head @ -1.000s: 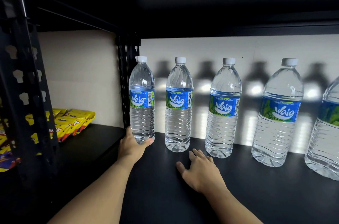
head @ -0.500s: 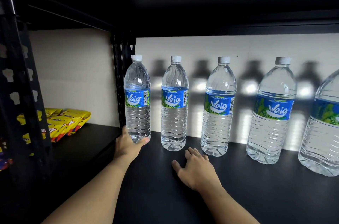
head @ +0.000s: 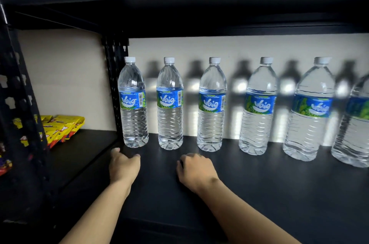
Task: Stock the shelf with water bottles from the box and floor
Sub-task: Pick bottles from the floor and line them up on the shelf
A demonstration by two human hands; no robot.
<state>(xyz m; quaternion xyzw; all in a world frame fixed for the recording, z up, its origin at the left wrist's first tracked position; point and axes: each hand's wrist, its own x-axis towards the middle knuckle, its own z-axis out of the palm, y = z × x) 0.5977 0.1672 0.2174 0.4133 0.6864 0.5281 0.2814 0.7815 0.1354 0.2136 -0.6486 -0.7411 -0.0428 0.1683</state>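
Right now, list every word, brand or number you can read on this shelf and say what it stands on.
"Vaig": blue labels of the five leftmost water bottles.
Small print and barcode numbers on those labels: too small to read.
Sixth bottle, right edge: label too blurred.
Yellow snack packets: print too blurred.

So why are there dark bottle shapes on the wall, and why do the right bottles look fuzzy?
Head view: the water bottles cast shadows on the back wall, with bright patches where light passes through the water; head view, right edge: the rightmost bottles look smeared and leaning, likely motion blur and wide-lens bending.
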